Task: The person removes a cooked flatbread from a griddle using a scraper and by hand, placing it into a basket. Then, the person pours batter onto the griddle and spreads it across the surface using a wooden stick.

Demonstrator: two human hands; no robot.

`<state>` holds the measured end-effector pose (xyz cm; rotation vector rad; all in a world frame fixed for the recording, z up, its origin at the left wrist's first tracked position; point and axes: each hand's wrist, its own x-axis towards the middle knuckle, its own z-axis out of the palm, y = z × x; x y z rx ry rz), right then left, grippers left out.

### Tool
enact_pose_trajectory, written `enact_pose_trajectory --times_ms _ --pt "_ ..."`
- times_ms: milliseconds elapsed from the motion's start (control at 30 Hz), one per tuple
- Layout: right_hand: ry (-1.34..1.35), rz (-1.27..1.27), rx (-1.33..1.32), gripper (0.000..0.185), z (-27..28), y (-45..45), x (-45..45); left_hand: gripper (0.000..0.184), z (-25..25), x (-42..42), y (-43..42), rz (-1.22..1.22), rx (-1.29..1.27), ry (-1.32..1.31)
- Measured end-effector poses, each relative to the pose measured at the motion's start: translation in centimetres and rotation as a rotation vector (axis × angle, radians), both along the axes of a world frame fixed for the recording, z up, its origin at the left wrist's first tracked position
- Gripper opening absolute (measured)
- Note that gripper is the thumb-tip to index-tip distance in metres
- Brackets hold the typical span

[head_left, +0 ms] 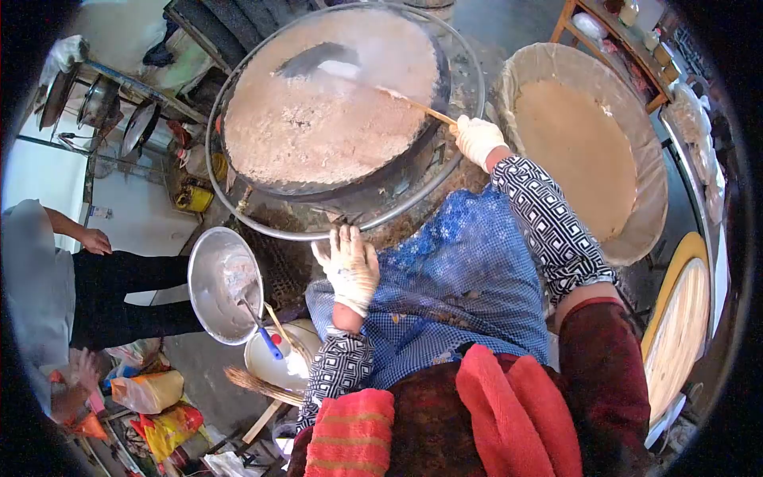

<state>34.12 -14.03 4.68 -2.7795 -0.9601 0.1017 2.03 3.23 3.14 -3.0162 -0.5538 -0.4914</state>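
Note:
My right hand, in a pale glove, is closed around the wooden handle of a long-handled tool. Its far end reaches over a large round griddle into a pale, lumpy layer that covers most of the surface. A dark patch shows near the tool's whitish end, and haze blurs its shape. My left hand, gloved too, has its fingers stretched out against the near side of the metal ring around the griddle. Nothing is visibly held in it.
To the right stands a cloth-lined tub of brown batter. A metal bowl with a blue-handled utensil sits left, above a white bucket and a straw brush. Another person stands far left. Round wooden board leans right.

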Motion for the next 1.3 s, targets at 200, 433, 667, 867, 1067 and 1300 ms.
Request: enact_pose_trajectory --times_ms 200,433,667,867,1067,1300 --pt "0.025 0.067 -0.124 0.035 2.2 0.6 -1.4 0.054 -2.0 -2.5 2.8 0.06 0.055 0.094" --pt "0.018 0.025 -0.065 0.034 2.9 1.0 0.6 0.05 -3.0 -3.9 7.5 0.218 0.135 0.114" --pt "-0.158 0.047 -0.041 0.032 -0.4 -0.9 4.3 0.055 -0.3 -2.5 13.1 0.585 -0.022 0.508" --pt "-0.035 0.052 -0.08 0.032 0.4 -2.0 2.7 0.063 0.9 -1.1 20.3 0.789 -0.228 0.525" --pt "-0.094 0.08 -0.048 0.028 2.4 -1.3 1.1 0.034 5.2 3.2 10.3 0.16 -0.022 -0.228" --pt "-0.143 0.074 -0.027 0.029 0.9 -1.1 1.7 0.051 -0.5 1.0 -2.2 -0.007 -0.08 0.02"
